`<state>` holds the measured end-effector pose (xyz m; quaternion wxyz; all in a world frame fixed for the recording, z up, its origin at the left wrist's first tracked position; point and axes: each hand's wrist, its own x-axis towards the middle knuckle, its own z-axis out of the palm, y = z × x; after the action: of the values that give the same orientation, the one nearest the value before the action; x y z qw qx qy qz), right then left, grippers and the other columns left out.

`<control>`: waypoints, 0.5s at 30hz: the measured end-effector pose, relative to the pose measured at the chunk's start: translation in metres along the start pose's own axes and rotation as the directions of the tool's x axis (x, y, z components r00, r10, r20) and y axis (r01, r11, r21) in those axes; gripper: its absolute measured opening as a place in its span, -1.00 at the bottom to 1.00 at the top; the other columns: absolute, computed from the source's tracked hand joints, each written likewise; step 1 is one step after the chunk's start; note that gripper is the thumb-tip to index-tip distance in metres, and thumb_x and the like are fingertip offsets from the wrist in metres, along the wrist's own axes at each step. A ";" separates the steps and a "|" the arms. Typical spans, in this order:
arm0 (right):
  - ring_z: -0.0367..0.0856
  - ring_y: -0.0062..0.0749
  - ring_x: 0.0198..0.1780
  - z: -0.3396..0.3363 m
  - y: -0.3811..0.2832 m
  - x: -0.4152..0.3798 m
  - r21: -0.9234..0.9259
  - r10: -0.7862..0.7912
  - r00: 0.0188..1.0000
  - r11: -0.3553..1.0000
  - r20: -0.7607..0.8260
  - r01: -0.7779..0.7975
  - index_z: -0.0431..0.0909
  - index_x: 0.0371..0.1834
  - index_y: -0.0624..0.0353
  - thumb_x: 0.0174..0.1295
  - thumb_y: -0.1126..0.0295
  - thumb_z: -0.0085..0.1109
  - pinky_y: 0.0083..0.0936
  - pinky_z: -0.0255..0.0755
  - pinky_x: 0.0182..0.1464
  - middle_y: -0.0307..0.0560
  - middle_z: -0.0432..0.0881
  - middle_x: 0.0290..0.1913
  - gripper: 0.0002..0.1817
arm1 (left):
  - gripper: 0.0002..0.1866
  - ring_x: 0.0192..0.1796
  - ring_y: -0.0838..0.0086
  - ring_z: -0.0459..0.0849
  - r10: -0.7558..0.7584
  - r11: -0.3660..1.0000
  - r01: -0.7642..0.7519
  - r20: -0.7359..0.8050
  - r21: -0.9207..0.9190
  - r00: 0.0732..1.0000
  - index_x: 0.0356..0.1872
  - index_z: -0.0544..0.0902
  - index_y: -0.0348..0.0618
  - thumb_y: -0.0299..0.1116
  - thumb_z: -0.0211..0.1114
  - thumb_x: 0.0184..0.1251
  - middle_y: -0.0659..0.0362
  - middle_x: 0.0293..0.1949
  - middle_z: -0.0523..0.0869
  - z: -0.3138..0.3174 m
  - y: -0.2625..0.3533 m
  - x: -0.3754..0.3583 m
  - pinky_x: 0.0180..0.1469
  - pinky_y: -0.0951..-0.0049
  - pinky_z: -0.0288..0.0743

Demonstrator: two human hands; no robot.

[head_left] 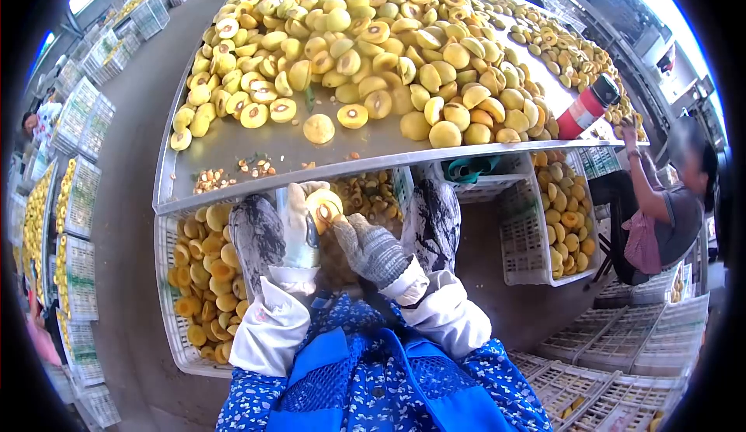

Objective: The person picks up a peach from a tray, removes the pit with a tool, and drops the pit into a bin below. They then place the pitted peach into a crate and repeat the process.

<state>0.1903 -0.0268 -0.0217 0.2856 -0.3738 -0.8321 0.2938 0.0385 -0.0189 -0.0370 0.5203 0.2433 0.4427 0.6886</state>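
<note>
My left hand (299, 226), in a pale glove, is closed around a yellow peach half (324, 205). The cut face is turned up toward me, with a brownish stone area in its middle. My right hand (373, 252), in a grey knitted glove, comes in from the right, its fingers bent together at the lower right edge of the same half. Both hands are above my lap, just in front of the metal table's near edge (311, 174). Beyond them, a heap of peach halves (342, 43) covers much of the tabletop.
Small stones and scraps (233, 174) lie by the table's near left corner. A crate of peach halves (172, 308) stands left of my legs, another crate (536, 265) to the right. A red flask (583, 111) is on the table; a seated person (672, 210) works at far right.
</note>
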 end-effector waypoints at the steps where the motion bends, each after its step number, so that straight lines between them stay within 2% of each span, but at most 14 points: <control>1: 0.53 0.14 -0.43 0.005 0.002 -0.001 -0.031 -0.021 1.000 0.999 -0.011 0.020 0.46 -0.14 0.16 0.35 0.22 -0.17 -0.02 0.37 -0.41 0.24 0.50 -0.38 -0.72 | -0.48 -0.35 0.53 0.59 0.086 0.985 -0.082 -0.022 0.153 0.996 -0.24 0.52 -0.31 0.05 -0.11 0.44 0.13 -0.32 0.60 0.002 -0.001 0.000 -0.32 0.59 0.52; 4: 0.54 0.13 -0.41 0.015 0.004 -0.003 -0.045 0.007 1.000 0.999 0.002 -0.007 0.46 -0.12 0.15 0.35 0.24 -0.19 -0.04 0.39 -0.39 0.23 0.50 -0.36 -0.72 | -0.48 -0.33 0.54 0.57 0.225 0.930 -0.210 -0.017 0.302 0.974 -0.25 0.52 -0.30 0.04 -0.12 0.44 0.14 -0.33 0.59 0.011 0.002 -0.017 -0.25 0.58 0.49; 7: 0.55 0.12 -0.40 0.020 0.002 -0.004 -0.036 0.080 0.996 0.996 0.038 -0.079 0.46 -0.11 0.14 0.35 0.27 -0.20 -0.06 0.41 -0.38 0.22 0.51 -0.34 -0.74 | -0.48 -0.37 0.52 0.56 0.156 0.975 -0.140 -0.079 0.175 0.985 -0.22 0.52 -0.29 0.06 -0.09 0.42 0.15 -0.39 0.59 0.006 -0.008 -0.017 -0.31 0.60 0.48; 8: 0.55 0.12 -0.39 0.021 0.002 -0.005 -0.035 0.104 0.993 0.994 0.050 -0.102 0.46 -0.11 0.14 0.35 0.28 -0.21 -0.07 0.41 -0.38 0.22 0.51 -0.33 -0.74 | -0.49 -0.38 0.52 0.56 0.174 0.970 -0.157 -0.081 0.185 0.981 -0.22 0.52 -0.28 0.05 -0.09 0.42 0.15 -0.39 0.59 0.007 -0.009 -0.018 -0.31 0.60 0.47; 10: 0.55 0.12 -0.38 0.020 0.004 -0.005 -0.067 0.057 0.995 0.996 0.079 -0.051 0.46 -0.08 0.16 0.34 0.29 -0.20 -0.07 0.42 -0.38 0.23 0.52 -0.31 -0.73 | -0.50 -0.39 0.53 0.55 0.210 0.960 -0.188 -0.085 0.209 0.974 -0.21 0.53 -0.28 0.03 -0.10 0.43 0.15 -0.39 0.59 0.009 -0.009 -0.023 -0.31 0.59 0.47; 14: 0.56 0.10 -0.36 0.022 0.014 -0.009 -0.176 -0.056 0.991 0.981 0.123 0.077 0.43 0.02 0.23 0.33 0.32 -0.21 -0.07 0.42 -0.35 0.25 0.53 -0.30 -0.68 | -0.51 -0.40 0.54 0.55 0.158 0.981 -0.148 -0.073 0.125 0.985 -0.24 0.52 -0.29 0.01 -0.09 0.45 0.15 -0.42 0.57 0.011 -0.008 -0.027 -0.31 0.58 0.48; 15: 0.56 0.08 -0.37 0.024 0.019 -0.011 -0.154 -0.104 0.989 0.981 0.103 0.119 0.44 0.01 0.24 0.34 0.30 -0.20 -0.08 0.42 -0.35 0.25 0.53 -0.32 -0.67 | -0.52 -0.40 0.54 0.55 0.129 0.988 -0.123 -0.066 0.095 0.989 -0.25 0.52 -0.29 0.00 -0.10 0.45 0.15 -0.43 0.57 0.012 -0.006 -0.028 -0.32 0.58 0.47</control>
<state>0.1883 -0.0317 -0.0539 0.2309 -0.3339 -0.8853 0.2269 0.0609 -0.0405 -0.0332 0.4478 0.2693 0.4758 0.7075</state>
